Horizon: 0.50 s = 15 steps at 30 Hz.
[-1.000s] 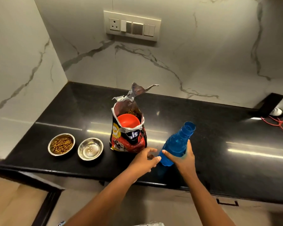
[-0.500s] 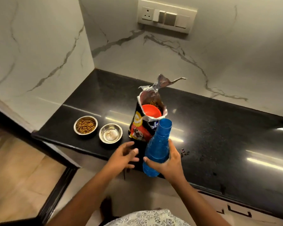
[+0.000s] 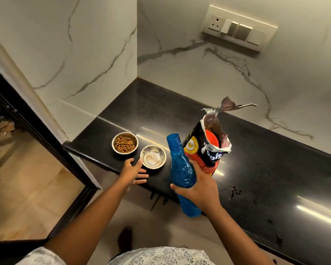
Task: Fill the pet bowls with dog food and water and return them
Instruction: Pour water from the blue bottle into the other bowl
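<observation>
Two small steel bowls stand near the counter's left front corner. The left bowl holds brown kibble. The right bowl looks nearly empty with a wet shine. My left hand is open, fingers spread, just in front of and left of the right bowl, not touching it. My right hand grips an uncapped blue water bottle, lifted off the counter and leaning slightly left toward the bowls. Behind it stands the open dog food bag with an orange scoop inside.
The black stone counter runs right, with small dark spills near my right hand. Marble walls close the back and left. A switch panel is on the back wall. A dark door frame and wooden floor lie to the left.
The view has swung left and closer. My right hand has carried the bottle left toward the bowls and raised it. My left hand has moved left to the empty bowl's front.
</observation>
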Each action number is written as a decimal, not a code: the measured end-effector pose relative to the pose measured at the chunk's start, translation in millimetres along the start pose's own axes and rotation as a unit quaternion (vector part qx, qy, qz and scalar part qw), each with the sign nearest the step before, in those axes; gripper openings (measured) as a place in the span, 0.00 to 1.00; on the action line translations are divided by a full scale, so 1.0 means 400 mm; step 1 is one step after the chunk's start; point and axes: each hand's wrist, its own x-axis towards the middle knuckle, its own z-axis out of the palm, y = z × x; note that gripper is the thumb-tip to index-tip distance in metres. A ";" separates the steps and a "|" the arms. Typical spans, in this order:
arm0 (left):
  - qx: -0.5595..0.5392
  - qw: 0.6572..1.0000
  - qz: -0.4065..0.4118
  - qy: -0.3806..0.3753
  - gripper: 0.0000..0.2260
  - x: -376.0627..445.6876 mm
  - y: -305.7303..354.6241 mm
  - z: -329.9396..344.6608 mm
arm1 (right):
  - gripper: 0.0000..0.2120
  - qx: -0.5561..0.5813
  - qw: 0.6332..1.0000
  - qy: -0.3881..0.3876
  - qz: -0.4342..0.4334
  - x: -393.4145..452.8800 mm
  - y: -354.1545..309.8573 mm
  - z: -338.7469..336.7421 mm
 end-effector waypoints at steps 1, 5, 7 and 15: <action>0.015 1.000 -0.002 -0.009 0.28 0.010 0.005 0.004 | 0.45 -0.012 1.000 -0.012 0.004 0.007 -0.007 0.004; 0.061 0.997 -0.005 -0.044 0.20 0.037 0.018 0.020 | 0.42 -0.068 0.996 -0.043 0.024 0.017 -0.034 0.010; 0.058 0.997 0.000 -0.041 0.16 0.050 0.024 0.030 | 0.43 -0.098 0.993 -0.054 0.026 0.023 -0.044 0.003; 0.084 0.994 0.039 -0.061 0.14 0.080 0.044 0.015 | 0.44 -0.180 0.971 -0.132 0.081 0.035 -0.037 0.014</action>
